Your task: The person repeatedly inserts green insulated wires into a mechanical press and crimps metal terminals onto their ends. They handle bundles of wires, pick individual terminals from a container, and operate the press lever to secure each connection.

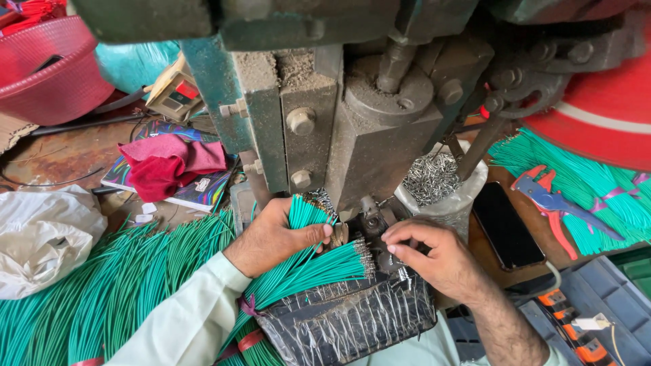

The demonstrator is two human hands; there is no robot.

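Head view, bench crowded under a grimy grey-green crimping press (366, 129). Left hand (274, 237) wrapped around a bundle of green wires (305, 268), fingers curled nearly closed about it, thumb pressed across the top near the stripped, metal-tipped ends that fan toward the die. Right hand (434, 261) just beside the die (373, 220), thumb and forefinger pinched almost together at the tool mouth; probably on a single wire end or terminal, but too small and shadowed to tell what, if anything, sits between the fingertips. Judged step: feeding wire ends one at a time into the press, bundle kept as the supply. Next move likely calls for a straight, steady placement of one tip into the die and fingertips kept clear of the ram. Bundle itself: thin, uniform teal-green leads, tied low with a pink band (245, 306), lying across a black plastic-wrapped block (346, 322) in front of the press. Much larger heap of the same green wire (115, 285) at left, more at right (590, 179) under a red-and-blue wire stripper (556, 207). Bag of loose metal terminals (434, 179) behind the right hand, dark phone (507, 227) next to it, red cloth (169, 166) on a colourful book, red basket (51, 71) far left.
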